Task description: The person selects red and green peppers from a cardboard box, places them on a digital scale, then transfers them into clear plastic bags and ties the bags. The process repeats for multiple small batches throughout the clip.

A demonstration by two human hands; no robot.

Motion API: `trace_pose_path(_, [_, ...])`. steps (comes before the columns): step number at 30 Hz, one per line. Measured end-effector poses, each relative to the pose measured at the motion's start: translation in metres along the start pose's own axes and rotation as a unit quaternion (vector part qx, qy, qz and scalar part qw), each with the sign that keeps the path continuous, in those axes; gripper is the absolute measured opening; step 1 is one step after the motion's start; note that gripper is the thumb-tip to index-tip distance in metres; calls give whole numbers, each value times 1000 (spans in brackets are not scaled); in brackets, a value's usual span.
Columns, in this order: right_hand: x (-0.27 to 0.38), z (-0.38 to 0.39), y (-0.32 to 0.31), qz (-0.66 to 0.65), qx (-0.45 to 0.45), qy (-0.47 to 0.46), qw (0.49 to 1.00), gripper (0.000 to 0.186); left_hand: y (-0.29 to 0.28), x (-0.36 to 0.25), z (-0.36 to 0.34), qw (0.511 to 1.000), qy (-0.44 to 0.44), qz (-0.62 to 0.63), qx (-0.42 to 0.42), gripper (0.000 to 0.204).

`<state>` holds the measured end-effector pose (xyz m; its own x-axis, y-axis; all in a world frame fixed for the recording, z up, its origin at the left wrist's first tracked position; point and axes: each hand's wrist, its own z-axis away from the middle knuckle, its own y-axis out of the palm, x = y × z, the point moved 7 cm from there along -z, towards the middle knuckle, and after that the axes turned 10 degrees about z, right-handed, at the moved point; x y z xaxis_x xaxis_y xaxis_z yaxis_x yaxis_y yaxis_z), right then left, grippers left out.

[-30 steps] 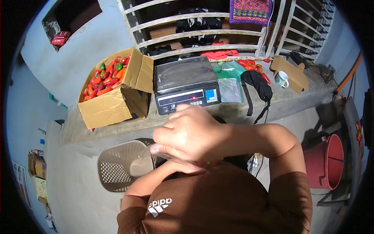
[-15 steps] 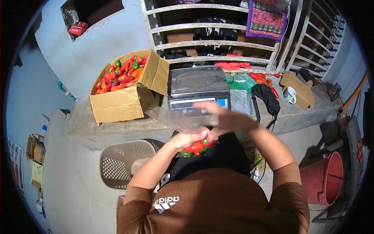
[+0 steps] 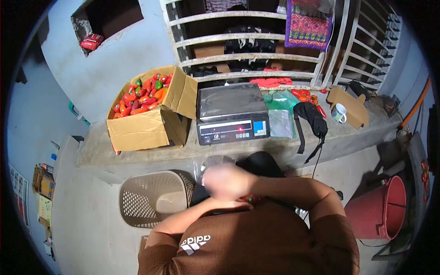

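Red pepper (image 3: 250, 199), at least one showing, sits by two bare hands at the brown shirt (image 3: 266, 233), one clear plastic bag (image 3: 200, 166) just beyond; the right hand (image 3: 225, 182) blurs over the partly hidden left hand (image 3: 229, 205), and neither grip can be told. One beige basket (image 3: 136, 201) stands at left, pale floor (image 3: 98, 215) giving room outside it; one red bucket (image 3: 366, 213) stands at right. Behind, a strip of concrete desk (image 3: 183, 155) separates its front edge from one digital scale (image 3: 231, 133), beside one pepper-filled carton (image 3: 135, 133); one mug (image 3: 339, 112) sits well apart.
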<state>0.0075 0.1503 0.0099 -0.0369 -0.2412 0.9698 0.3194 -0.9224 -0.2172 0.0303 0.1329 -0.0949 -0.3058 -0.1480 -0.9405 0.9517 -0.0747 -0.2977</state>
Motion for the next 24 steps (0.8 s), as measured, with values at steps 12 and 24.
trace_pose_path(12, [123,16,-102,175,-357,-383,834,71,-115,-57,10,892,220,319,-232,42])
trace_pose_path(24, [3,32,-52,522,-388,-321,688,72,-159,-48,2,755,259,387,-462,47])
